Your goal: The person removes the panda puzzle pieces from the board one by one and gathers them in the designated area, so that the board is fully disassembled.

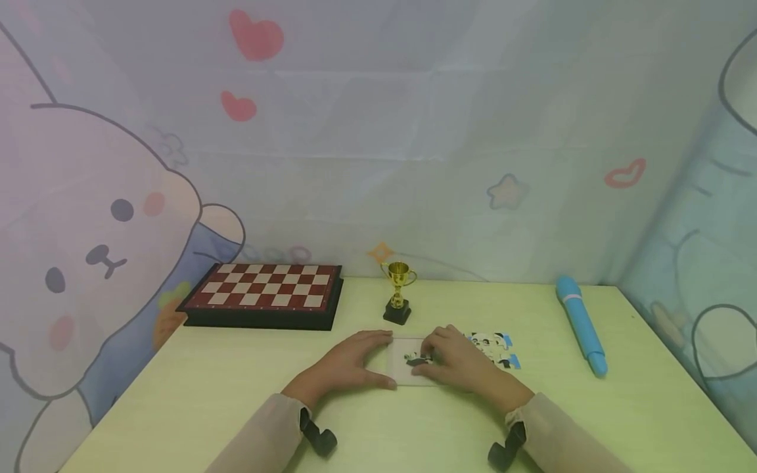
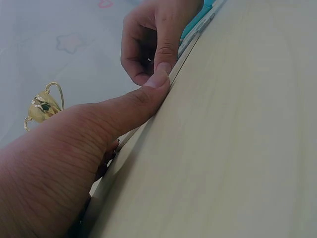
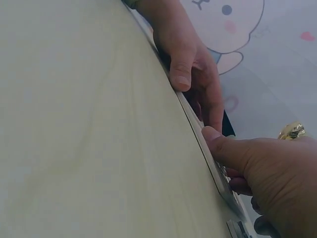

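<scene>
A white puzzle tray (image 1: 405,376) lies on the table between both hands. My left hand (image 1: 345,364) holds its left side, thumb at the near edge and fingers at the far edge. Over the tray, the curled fingers of my right hand (image 1: 458,360) pinch a small puzzle piece (image 1: 416,359) with a black-and-white print. That piece is partly covered by the fingers. Several joined panda puzzle pieces (image 1: 499,348) lie just right of the right hand, partly hidden by it. In the left wrist view, the left thumb (image 2: 133,106) lies along the tray's near edge.
A red-and-white chessboard (image 1: 266,289) in a black case stands at the back left. Behind the tray is a small gold trophy cup (image 1: 398,289) on a black base. A blue pen-shaped tube (image 1: 582,325) lies at the right. A printed curtain (image 1: 414,131) hangs behind the table.
</scene>
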### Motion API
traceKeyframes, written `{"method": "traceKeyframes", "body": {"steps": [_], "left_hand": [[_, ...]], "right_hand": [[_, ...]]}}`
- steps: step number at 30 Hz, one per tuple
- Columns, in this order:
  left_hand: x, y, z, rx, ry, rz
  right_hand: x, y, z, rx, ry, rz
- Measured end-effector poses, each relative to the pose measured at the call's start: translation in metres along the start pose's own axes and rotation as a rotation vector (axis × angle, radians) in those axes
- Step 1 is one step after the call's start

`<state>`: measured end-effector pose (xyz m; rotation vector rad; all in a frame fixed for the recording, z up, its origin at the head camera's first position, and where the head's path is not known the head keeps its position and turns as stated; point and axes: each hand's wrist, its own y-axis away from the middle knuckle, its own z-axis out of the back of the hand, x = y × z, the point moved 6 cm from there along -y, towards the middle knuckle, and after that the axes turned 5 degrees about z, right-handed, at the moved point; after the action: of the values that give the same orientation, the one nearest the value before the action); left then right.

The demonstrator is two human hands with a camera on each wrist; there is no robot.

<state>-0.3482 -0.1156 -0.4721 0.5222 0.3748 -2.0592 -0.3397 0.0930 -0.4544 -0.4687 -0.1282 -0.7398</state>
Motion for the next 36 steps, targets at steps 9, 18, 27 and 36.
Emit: {"method": "traceKeyframes", "body": {"steps": [9,18,27,36], "left_hand": [[0.000,0.001,-0.002,0.008,0.015,0.009],[0.000,0.001,-0.002,0.008,0.002,-0.001],[0.000,0.000,-0.001,0.001,-0.003,0.005],[0.000,0.000,0.000,0.001,0.003,0.009]], "right_hand": [[0.001,0.001,-0.002,0.000,-0.077,0.031],[0.001,0.004,-0.002,-0.015,-0.177,0.070],[0.007,0.003,0.000,-0.044,-0.235,0.197],[0.012,0.003,0.003,-0.091,-0.221,0.267]]}}
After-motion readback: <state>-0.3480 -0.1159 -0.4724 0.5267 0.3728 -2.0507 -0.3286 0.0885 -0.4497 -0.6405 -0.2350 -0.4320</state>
